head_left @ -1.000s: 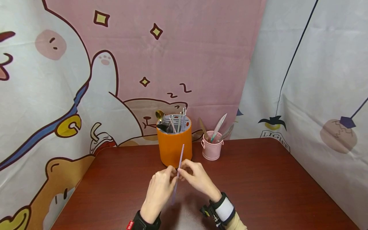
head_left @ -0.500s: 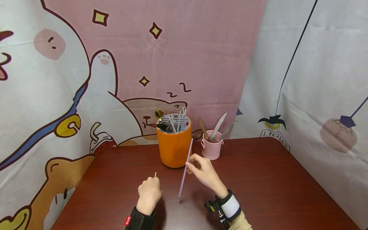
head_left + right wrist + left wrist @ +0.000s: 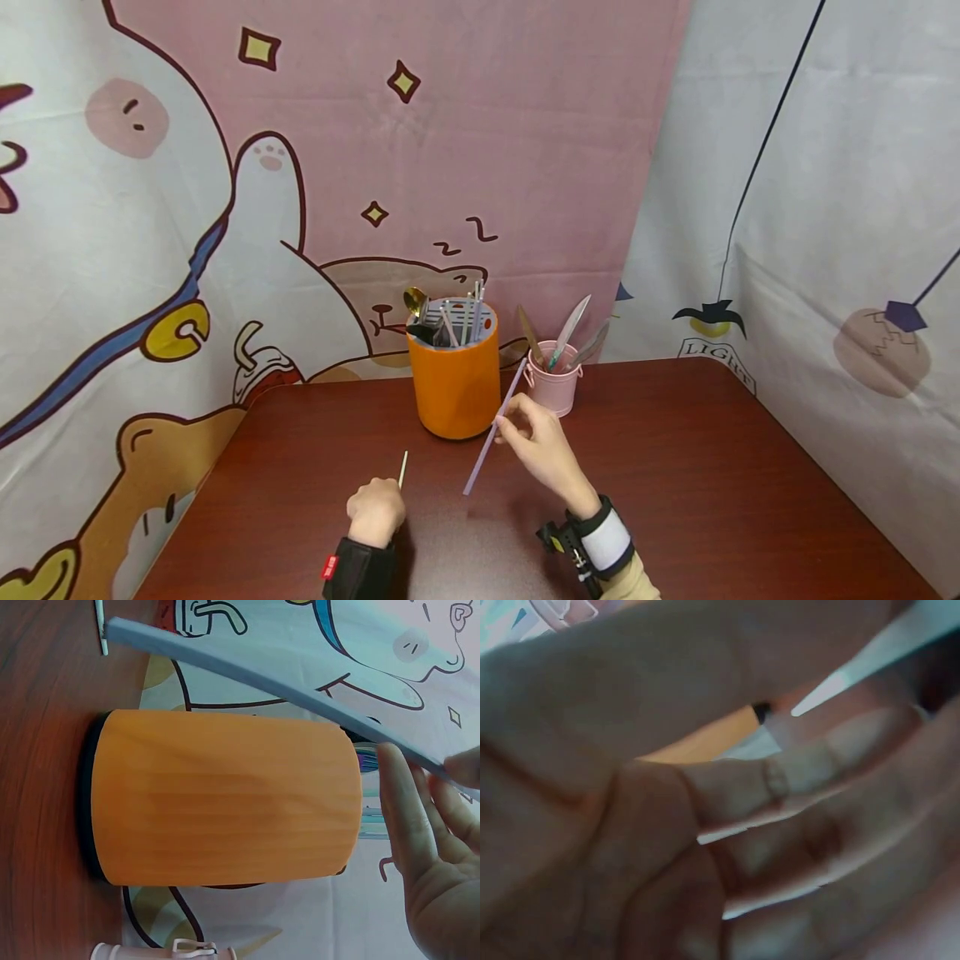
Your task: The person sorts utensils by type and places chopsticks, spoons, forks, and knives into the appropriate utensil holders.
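Note:
A long, thin lilac stick (image 3: 495, 429) that looks like a drinking straw slants above the table. My right hand (image 3: 543, 450) pinches it between thumb and fingertips, clear of the orange holder (image 3: 453, 387). The right wrist view shows the stick (image 3: 247, 675) crossing beside that holder. Lower and further left, my left hand (image 3: 375, 510) is curled, back up, around a thin pale stick (image 3: 403, 468) that pokes up past the knuckles. In the left wrist view this stick (image 3: 847, 675) has a narrow tip; the rest is hidden by the fingers.
Spoons and several thin sticks (image 3: 478, 308) stand in the orange holder's perforated top. Right of it, a small pink bucket (image 3: 553, 392) contains several knives (image 3: 572, 329). Both stand on the brown table (image 3: 675, 483), before a patterned cloth backdrop.
My hands have drawn apart from the lilac stick. The left moved left and toward me with the pale stick, now more visible. The right moved right, tilting the lilac stick further.

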{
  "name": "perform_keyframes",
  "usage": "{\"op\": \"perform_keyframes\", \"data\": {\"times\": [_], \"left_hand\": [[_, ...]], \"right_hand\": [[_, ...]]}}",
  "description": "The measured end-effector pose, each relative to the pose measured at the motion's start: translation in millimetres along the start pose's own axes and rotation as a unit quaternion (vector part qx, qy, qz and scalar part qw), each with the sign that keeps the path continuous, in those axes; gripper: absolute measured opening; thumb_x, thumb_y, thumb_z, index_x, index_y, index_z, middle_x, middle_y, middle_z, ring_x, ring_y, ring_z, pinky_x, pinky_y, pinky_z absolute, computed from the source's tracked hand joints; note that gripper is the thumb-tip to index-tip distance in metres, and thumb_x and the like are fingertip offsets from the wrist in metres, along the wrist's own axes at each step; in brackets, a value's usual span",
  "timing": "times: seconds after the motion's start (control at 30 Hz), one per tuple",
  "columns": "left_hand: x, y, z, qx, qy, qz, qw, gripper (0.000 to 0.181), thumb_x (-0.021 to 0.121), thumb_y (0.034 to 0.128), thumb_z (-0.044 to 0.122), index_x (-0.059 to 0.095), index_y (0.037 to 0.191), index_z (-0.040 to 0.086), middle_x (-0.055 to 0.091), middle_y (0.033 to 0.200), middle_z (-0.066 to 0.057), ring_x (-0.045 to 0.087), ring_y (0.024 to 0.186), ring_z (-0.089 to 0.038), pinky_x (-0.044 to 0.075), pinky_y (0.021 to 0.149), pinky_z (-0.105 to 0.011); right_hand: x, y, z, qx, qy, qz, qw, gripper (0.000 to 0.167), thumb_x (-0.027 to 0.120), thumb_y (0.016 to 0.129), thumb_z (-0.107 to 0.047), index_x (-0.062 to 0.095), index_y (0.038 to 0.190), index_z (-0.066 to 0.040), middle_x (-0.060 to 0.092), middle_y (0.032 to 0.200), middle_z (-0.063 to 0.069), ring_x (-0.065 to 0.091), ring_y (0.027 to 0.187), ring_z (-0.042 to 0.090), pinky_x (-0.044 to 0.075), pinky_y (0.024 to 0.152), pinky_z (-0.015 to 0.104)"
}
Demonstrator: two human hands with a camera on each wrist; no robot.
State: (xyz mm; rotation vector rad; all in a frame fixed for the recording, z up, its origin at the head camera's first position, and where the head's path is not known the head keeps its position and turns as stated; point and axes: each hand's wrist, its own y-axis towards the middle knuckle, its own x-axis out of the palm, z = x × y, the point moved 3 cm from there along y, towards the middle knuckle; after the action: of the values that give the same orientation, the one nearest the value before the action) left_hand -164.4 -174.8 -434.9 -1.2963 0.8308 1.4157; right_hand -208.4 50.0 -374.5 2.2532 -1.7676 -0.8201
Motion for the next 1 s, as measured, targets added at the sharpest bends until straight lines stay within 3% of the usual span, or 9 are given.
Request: {"op": "perform_keyframes", "data": {"times": [0.1,0.17,0.3,0.5,0.7,0.8,0.9,1.0], "left_hand": [[2.4,2.7,-2.6,0.000,-0.005,-0.010,0.9999,0.008,0.061,0.0771,0.002,0.069,0.078,0.001,0.070,0.086,-0.022,0.067,0.080,-0.039,0.052,0.063,-0.047],[3.5,4.3,-3.9,0.000,-0.010,-0.017,0.9998,0.006,0.063,0.0761,0.002,0.069,0.078,0.001,0.069,0.083,-0.020,0.067,0.078,-0.038,0.052,0.062,-0.047],[5.0,5.3,-4.5,0.001,-0.013,-0.027,0.9995,0.007,0.062,0.0779,0.002,0.069,0.079,0.001,0.069,0.082,-0.020,0.067,0.078,-0.038,0.053,0.063,-0.046],[6.3,5.8,-4.3,-0.001,-0.011,-0.029,0.9995,0.007,0.061,0.0788,0.002,0.069,0.080,0.001,0.069,0.083,-0.020,0.067,0.077,-0.038,0.053,0.062,-0.046],[5.3,5.6,-4.3,0.001,-0.012,-0.027,0.9996,0.009,0.060,0.0795,0.001,0.069,0.082,0.001,0.069,0.087,-0.022,0.067,0.081,-0.039,0.053,0.063,-0.047],[4.5,5.4,-4.0,0.004,-0.014,-0.024,0.9996,0.010,0.059,0.0794,0.001,0.069,0.082,0.001,0.069,0.087,-0.022,0.067,0.081,-0.039,0.053,0.063,-0.048],[4.4,5.4,-3.6,0.005,-0.015,-0.024,0.9996,0.009,0.060,0.0791,0.001,0.069,0.080,0.000,0.069,0.084,-0.021,0.067,0.078,-0.038,0.053,0.062,-0.047],[4.9,5.6,-3.5,0.003,-0.016,-0.025,0.9995,0.007,0.061,0.0789,0.001,0.068,0.079,0.000,0.068,0.078,-0.019,0.067,0.074,-0.036,0.053,0.061,-0.046]], "right_hand": [[-3,-0.8,-11,-0.021,-0.006,0.032,0.9993,0.005,0.059,0.088,0.005,0.056,0.092,0.006,0.066,0.085,0.023,0.064,0.068,0.003,0.056,0.064,0.020],[-5,-2.7,-23,-0.048,-0.011,0.057,0.9971,0.006,0.060,0.086,0.009,0.055,0.089,0.008,0.066,0.081,0.024,0.064,0.066,0.005,0.056,0.062,0.020],[-9,-6.5,-37,-0.134,-0.017,0.125,0.9829,0.011,0.063,0.080,0.014,0.057,0.087,0.007,0.065,0.078,0.021,0.065,0.066,0.008,0.056,0.060,0.020],[-17,-6.8,-32,-0.238,0.014,0.242,0.9406,0.016,0.061,0.079,0.016,0.059,0.093,0.008,0.063,0.083,0.021,0.066,0.076,0.005,0.056,0.064,0.017],[-29,5.2,-52,-0.298,0.035,0.354,0.8860,0.013,0.057,0.079,0.018,0.058,0.091,0.015,0.063,0.084,0.020,0.065,0.085,0.007,0.053,0.075,0.016],[-32,18.6,-59,-0.314,0.028,0.384,0.8678,0.009,0.058,0.081,0.013,0.058,0.089,0.014,0.063,0.084,0.020,0.064,0.084,0.011,0.051,0.075,0.017],[-32,33.6,-64,-0.322,0.017,0.388,0.8635,0.008,0.060,0.083,0.010,0.059,0.090,0.013,0.062,0.084,0.023,0.060,0.078,0.011,0.049,0.069,0.015],[-29,48.2,-66,-0.317,-0.012,0.373,0.8719,0.009,0.061,0.085,0.006,0.060,0.093,0.010,0.062,0.087,0.022,0.059,0.076,0.008,0.050,0.065,0.011]]}}
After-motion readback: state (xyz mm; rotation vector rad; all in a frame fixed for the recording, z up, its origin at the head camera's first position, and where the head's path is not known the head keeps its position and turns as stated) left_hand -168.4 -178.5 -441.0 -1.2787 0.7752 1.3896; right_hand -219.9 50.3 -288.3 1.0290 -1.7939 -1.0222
